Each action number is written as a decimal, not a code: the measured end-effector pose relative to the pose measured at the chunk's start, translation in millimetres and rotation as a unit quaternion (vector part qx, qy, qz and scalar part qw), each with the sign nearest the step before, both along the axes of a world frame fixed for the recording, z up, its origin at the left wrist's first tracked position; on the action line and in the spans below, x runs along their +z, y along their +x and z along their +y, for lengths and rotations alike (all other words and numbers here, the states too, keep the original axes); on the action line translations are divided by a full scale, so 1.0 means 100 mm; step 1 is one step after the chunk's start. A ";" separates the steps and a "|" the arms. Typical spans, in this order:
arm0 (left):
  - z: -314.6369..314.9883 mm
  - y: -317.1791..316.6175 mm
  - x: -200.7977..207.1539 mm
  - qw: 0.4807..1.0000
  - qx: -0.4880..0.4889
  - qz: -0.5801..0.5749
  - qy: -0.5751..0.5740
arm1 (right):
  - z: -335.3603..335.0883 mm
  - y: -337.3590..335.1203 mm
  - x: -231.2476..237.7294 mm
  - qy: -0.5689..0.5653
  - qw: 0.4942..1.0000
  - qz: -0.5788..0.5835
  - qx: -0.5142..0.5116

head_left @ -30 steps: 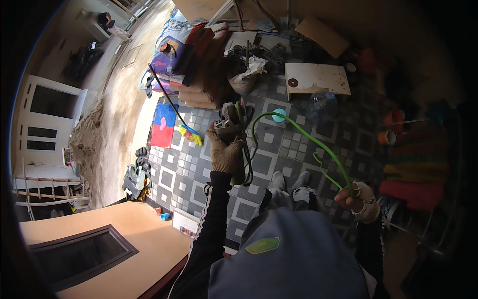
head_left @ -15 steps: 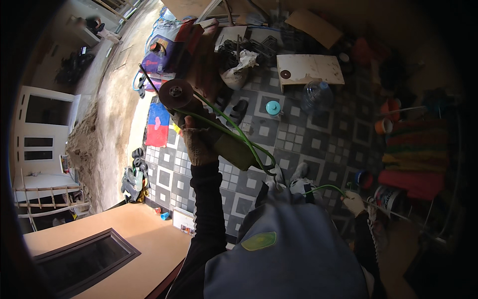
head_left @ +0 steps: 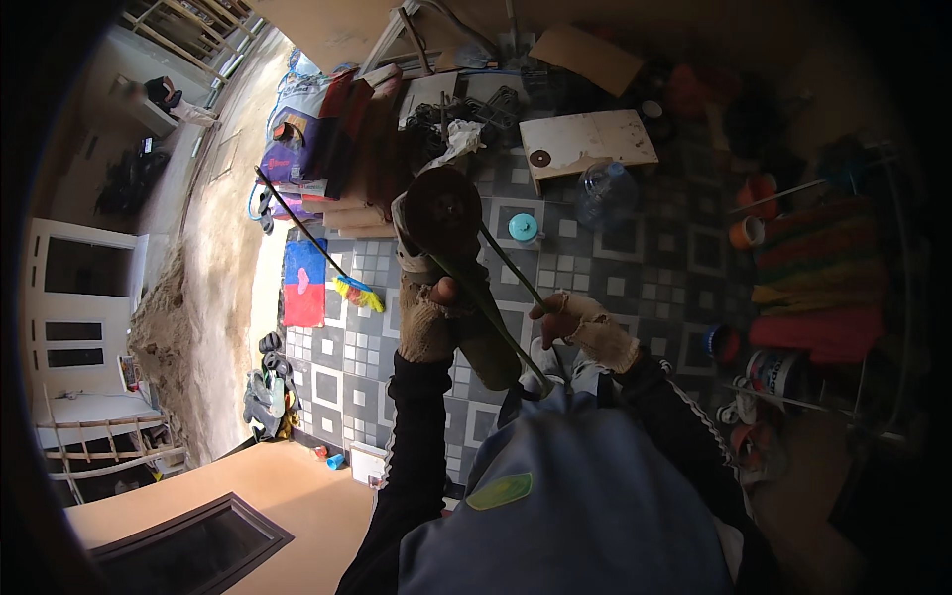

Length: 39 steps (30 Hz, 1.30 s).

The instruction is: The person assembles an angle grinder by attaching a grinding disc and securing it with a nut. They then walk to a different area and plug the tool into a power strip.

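My left hand (head_left: 426, 322), in a knitted fingerless glove, grips an angle grinder (head_left: 488, 349) around its dark green body. At the tool's far end, a round brown disc (head_left: 443, 210) faces up toward me. A green power cord (head_left: 510, 268) loops along the grinder. Fingers of my gloved right hand (head_left: 592, 330) are pinched on the cord, just right of the grinder's body. The cord's lower run passes down to my lap.
On the patterned tile floor stand a turquoise lidded cup (head_left: 523, 228), a large clear bottle (head_left: 607, 193) and a low white board (head_left: 590, 139) with a small disc on it. A yellow-headed broom (head_left: 359, 295) lies left. A paint bucket (head_left: 773, 373) stands right. Another person (head_left: 169, 97) is far left.
My right hand has come up from the lower right to beside the grinder, still on the cord. The grinder has shifted right and its disc has turned more toward me.
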<state>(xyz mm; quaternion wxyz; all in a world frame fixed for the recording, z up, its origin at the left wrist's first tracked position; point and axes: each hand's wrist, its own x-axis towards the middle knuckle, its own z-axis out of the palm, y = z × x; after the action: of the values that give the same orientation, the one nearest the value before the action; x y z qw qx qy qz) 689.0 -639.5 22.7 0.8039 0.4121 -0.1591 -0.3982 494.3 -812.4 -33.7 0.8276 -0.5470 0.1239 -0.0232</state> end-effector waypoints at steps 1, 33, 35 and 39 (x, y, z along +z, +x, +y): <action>0.05 0.03 0.02 0.999 -0.017 -0.013 0.046 | -0.07 -0.02 0.04 0.027 0.998 0.025 -0.046; -0.62 -0.55 -0.24 0.986 0.144 -0.019 0.075 | 0.29 0.20 -0.16 -0.426 0.904 0.033 -0.008; -0.68 -0.50 -0.19 0.978 0.136 -0.118 0.103 | 0.26 0.28 -0.18 -0.061 0.997 -0.006 -0.048; -0.71 -0.09 -0.21 0.999 0.038 0.033 0.017 | -0.09 0.15 -0.27 -0.040 0.999 -0.009 0.023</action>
<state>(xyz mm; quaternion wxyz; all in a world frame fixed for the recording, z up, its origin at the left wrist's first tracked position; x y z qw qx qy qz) 680.2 -711.0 1.9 0.8160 0.4184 -0.1096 -0.3835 509.1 -821.6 -60.4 0.8064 -0.5822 0.1023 -0.0140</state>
